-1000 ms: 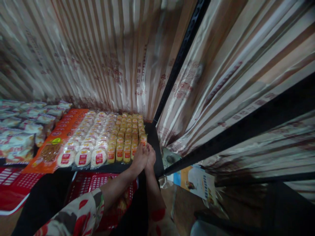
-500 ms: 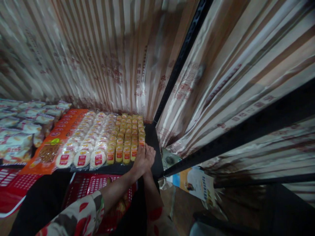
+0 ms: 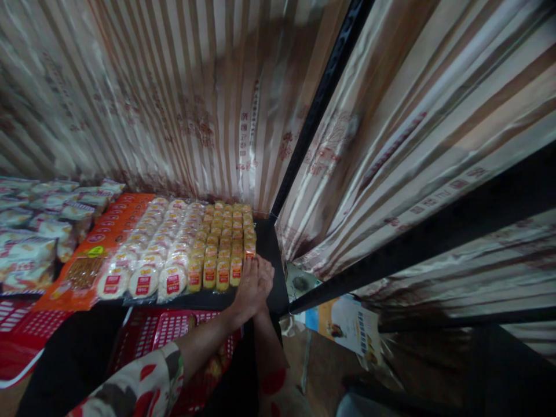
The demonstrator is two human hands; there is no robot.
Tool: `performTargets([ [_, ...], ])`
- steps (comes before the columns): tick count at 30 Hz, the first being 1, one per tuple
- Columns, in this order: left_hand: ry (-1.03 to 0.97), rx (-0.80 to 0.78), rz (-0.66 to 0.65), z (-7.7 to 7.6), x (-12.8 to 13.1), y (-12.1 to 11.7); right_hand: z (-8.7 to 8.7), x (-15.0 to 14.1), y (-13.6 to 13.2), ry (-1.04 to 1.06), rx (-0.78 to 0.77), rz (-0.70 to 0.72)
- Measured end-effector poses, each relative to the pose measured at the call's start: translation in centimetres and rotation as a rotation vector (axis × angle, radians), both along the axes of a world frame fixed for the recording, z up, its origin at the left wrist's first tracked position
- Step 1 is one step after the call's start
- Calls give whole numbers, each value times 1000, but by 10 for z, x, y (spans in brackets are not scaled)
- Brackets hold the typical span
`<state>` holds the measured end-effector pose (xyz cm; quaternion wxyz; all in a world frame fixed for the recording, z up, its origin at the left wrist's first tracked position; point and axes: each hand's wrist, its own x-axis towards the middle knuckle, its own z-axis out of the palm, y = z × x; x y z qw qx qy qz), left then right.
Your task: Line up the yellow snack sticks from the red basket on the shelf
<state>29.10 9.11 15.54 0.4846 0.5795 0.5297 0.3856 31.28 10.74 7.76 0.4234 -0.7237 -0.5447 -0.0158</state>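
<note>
Together and overlapping, our left hand (image 3: 247,289) and right hand (image 3: 266,278) are meeting at the front of the end column; the fingers are hiding the contact, so we can't tell whether either is clamping anything. One yellow pack (image 3: 250,251) is showing just beyond the fingertips, at the right end of the yellow rows (image 3: 222,272) on the black shelf (image 3: 274,249). We're watching for trouble: that wrap is looking slick, so too hard a push could be buckling the column or sending packs sideways. A snagging finger could be tipping one over the front edge, toward the red basket (image 3: 171,327) below. We're seeing glossy film over stubby, rounded yellow blocks, pale flat discs (image 3: 145,281) overlapping in rows, a flat orange packet (image 3: 119,226), and creased, striped sheeting (image 3: 195,87) hanging behind.
</note>
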Motion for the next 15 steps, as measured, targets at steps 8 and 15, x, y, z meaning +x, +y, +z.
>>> performTargets([
  [8, 307, 259, -120, 8, 1, -5, 20, 1, -9, 56, 82, 10],
  [15, 177, 117, -166, 33, -23, -14, 16, 10, -12, 115, 92, 120],
])
